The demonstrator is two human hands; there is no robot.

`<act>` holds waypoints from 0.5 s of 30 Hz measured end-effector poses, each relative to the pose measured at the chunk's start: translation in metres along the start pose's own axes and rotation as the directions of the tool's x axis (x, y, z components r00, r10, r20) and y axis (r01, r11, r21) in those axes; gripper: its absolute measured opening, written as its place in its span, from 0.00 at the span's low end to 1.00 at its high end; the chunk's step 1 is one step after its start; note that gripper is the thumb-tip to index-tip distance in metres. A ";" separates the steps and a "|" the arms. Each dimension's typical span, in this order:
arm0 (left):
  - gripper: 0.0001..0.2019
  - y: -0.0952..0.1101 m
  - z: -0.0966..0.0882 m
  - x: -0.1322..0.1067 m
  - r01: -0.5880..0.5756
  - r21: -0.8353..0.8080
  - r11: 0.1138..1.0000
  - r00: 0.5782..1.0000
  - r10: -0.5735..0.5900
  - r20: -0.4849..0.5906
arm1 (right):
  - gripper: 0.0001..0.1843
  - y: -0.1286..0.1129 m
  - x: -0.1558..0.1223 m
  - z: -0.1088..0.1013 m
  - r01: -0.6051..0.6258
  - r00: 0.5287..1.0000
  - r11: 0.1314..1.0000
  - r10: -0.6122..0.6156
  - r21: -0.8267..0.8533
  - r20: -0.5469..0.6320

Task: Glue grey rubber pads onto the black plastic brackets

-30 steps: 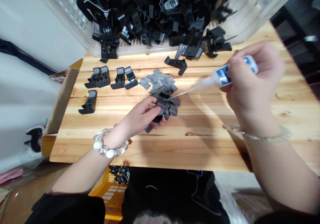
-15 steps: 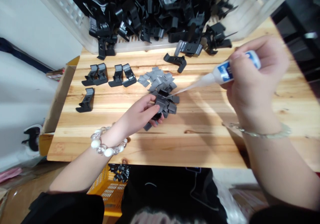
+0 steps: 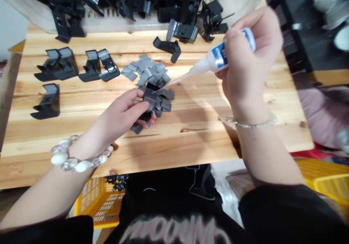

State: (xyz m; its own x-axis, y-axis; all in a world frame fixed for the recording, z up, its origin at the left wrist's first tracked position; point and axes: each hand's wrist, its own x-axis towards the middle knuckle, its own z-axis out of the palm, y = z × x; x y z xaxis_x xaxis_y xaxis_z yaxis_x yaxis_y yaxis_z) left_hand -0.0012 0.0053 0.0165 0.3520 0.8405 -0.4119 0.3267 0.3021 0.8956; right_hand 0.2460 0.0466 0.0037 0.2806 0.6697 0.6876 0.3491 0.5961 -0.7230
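Note:
My left hand [image 3: 124, 109] is closed on a black plastic clip [image 3: 150, 98], thumb on top, held over a heap of small grey pads [image 3: 148, 69]. Between thumb and fingers of my right hand [image 3: 249, 59] is a glue bottle [image 3: 215, 58] with a white and blue label. Its long thin nozzle slants down to the left, and the tip meets or almost meets the clip. To the left stand several similar black clips [image 3: 89, 65]. Another black clip [image 3: 167, 48] lies just behind the pads.
A translucent white basket [image 3: 109, 25] full of black clips stands at the table's back edge. Below the front edge of the wooden table [image 3: 191, 146] is a yellow basket [image 3: 100, 200] with small black parts. More yellow crates [image 3: 324, 177] are at the right.
The whole view has shifted, so table and hands sit further left and higher. The bottle tip stays at the clip, and both hands keep their hold.

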 end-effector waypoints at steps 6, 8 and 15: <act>0.02 -0.001 -0.001 0.001 -0.002 -0.019 1.000 1.000 0.002 0.009 | 0.10 -0.002 -0.001 0.000 -0.037 0.999 0.999 0.036 -0.023 -0.004; 0.02 -0.002 -0.001 0.002 -0.011 -0.022 1.000 1.000 0.011 0.017 | 0.10 -0.001 -0.001 0.000 -0.046 0.999 0.998 0.046 -0.045 -0.007; 0.04 -0.004 -0.004 0.003 0.016 -0.047 0.999 0.997 -0.013 0.069 | 0.12 0.000 -0.001 0.001 -0.080 0.997 0.997 0.081 0.012 -0.007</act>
State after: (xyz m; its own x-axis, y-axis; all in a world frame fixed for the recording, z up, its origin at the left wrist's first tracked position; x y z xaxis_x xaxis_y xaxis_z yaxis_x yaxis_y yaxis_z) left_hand -0.0052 0.0086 0.0126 0.4078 0.8032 -0.4342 0.2909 0.3365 0.8956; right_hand 0.2448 0.0459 0.0030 0.3142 0.7123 0.6276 0.3144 0.5457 -0.7767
